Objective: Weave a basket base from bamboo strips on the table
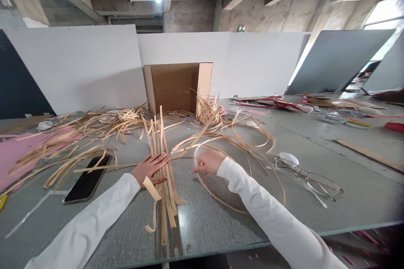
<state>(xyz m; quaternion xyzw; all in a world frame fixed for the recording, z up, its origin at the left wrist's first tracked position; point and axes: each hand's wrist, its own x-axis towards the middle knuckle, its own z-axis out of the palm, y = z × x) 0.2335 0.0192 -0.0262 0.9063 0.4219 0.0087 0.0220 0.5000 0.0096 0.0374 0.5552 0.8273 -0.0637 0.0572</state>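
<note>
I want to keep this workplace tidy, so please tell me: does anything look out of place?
Yes. The phone lies beside loose pale strips, with one strip across it, and the eyeglasses lie on the table. Both look odd, being personal things near the material.

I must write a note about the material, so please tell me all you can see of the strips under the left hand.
The strips are narrow, flat and pale tan, and look like wood or bamboo. They lie roughly side by side on the grey table, far ends fanned out, near ends uneven. The left hand rests across them, covering part of their length. A curled piece shows near its thumb.
</note>
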